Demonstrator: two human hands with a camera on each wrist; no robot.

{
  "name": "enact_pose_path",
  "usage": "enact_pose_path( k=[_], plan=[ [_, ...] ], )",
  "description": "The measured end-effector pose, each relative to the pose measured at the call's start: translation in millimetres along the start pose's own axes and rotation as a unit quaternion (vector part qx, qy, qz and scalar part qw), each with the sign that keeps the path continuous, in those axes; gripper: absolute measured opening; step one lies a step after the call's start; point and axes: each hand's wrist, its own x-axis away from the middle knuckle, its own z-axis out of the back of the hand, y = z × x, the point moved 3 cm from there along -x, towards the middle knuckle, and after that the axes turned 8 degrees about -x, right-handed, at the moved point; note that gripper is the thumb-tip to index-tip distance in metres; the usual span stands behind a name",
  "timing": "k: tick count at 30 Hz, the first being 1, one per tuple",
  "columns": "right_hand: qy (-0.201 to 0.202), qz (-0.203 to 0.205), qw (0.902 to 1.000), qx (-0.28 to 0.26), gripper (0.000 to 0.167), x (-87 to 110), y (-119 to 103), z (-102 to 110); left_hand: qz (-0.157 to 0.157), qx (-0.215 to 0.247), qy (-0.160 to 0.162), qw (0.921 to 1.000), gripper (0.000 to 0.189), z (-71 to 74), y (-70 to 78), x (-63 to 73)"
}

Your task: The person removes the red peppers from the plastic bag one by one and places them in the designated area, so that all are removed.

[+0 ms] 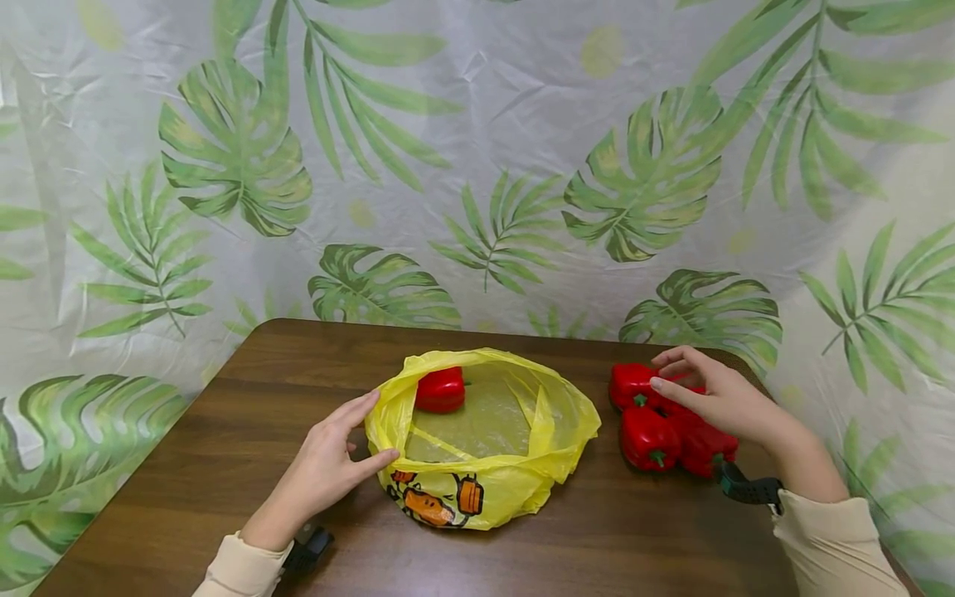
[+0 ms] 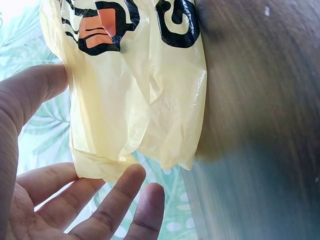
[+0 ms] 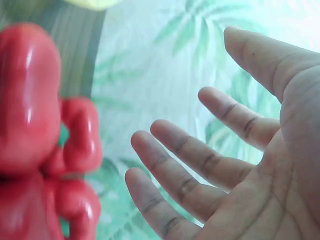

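Note:
A yellow plastic bag (image 1: 492,497) with orange and black printing stands on the table, its mouth spread wide. Inside it, against the left wall, lies one red bell pepper (image 1: 440,390). My left hand (image 1: 324,460) touches the bag's left rim with spread thumb and fingers; the left wrist view shows the fingertips against the bag (image 2: 135,100). To the right of the bag, several red bell peppers (image 1: 649,438) sit in a cluster. Above them hovers my right hand (image 1: 716,394), its fingers loosely bent and holding nothing. The right wrist view shows it apart from the peppers (image 3: 27,100).
The brown wooden table (image 1: 283,373) has rounded far corners. Behind it hangs a pale cloth (image 1: 515,124) printed with green leaves. Dark bands (image 1: 749,487) sit on both wrists.

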Motion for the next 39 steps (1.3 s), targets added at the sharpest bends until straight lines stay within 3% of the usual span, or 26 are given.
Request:
enact_pose_path(
  k=[6,17,26,39],
  plan=[
    [-0.031,0.016,0.9991,-0.023,0.044,-16.5,-23.9,-16.2,0.003,0.006,-0.003,1.0,0.085,-0.7,0.3,-0.1],
    [-0.067,0.031,0.9972,-0.015,0.044,-39.0,-59.8,-32.4,0.002,0.002,-0.001,1.0,0.086,-0.9,0.8,-1.1],
    [-0.123,0.055,0.9905,-0.028,0.047,-60.9,-85.3,-56.4,0.008,0.004,-0.003,1.0,0.086,0.1,-0.2,-0.7],
    [-0.195,0.079,0.9775,-0.001,0.052,-83.9,-115.6,-89.4,0.003,-0.005,0.013,0.9999,0.087,1.8,-0.9,-1.2]
  ],
)
